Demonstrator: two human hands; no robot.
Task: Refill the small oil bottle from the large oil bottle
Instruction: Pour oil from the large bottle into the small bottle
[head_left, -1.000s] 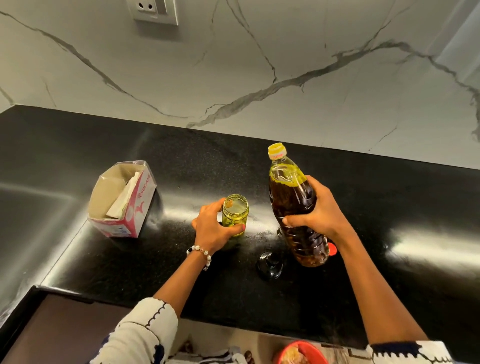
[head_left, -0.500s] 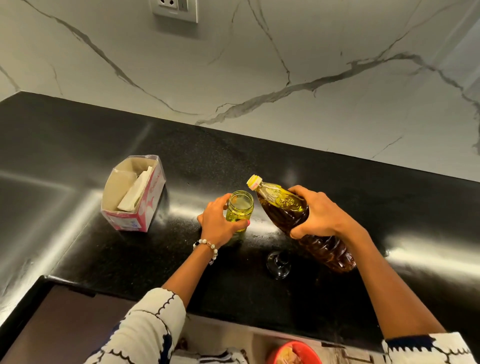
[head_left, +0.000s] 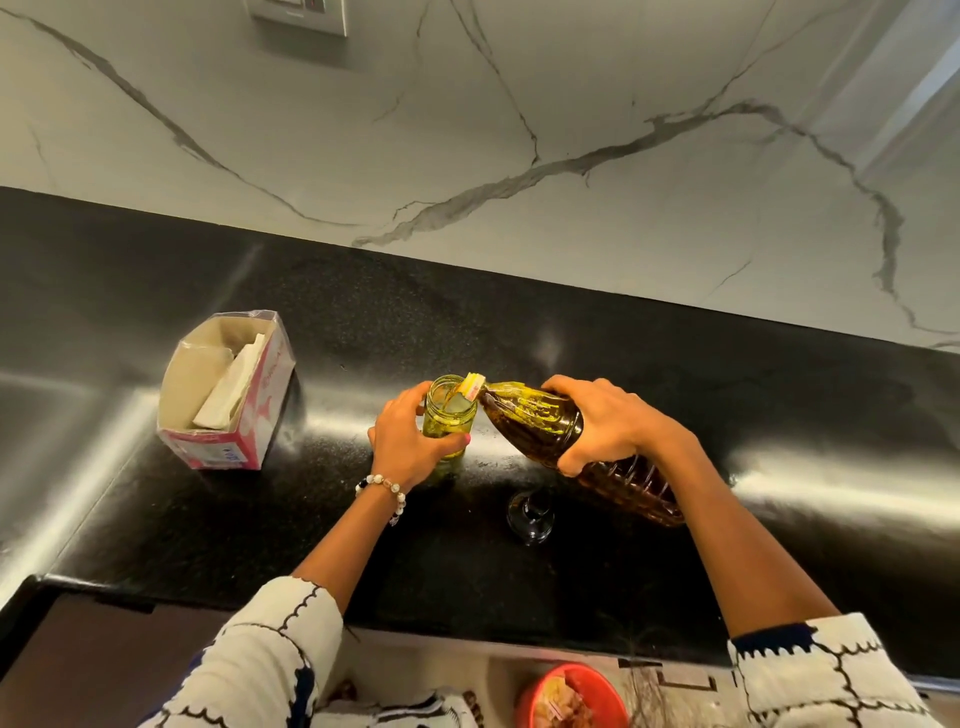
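Just right of frame centre, the right hand (head_left: 618, 426) wraps the large oil bottle (head_left: 566, 441), now tipped nearly flat where a second ago it stood upright. Its mouth meets the small oil bottle (head_left: 449, 415), gripped by the left hand (head_left: 410, 441) at centre; pouring looks begun.

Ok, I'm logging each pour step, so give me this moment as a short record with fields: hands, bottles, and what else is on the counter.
left hand: wrapped around the small oil bottle, which stands upright and open on the counter
right hand: grips the large oil bottle, tipped steeply left
spout: at the small bottle's mouth
flow: pale stream appears to enter the small bottle
dark cap: on the counter, near the large bottle
open carton: on the counter, left
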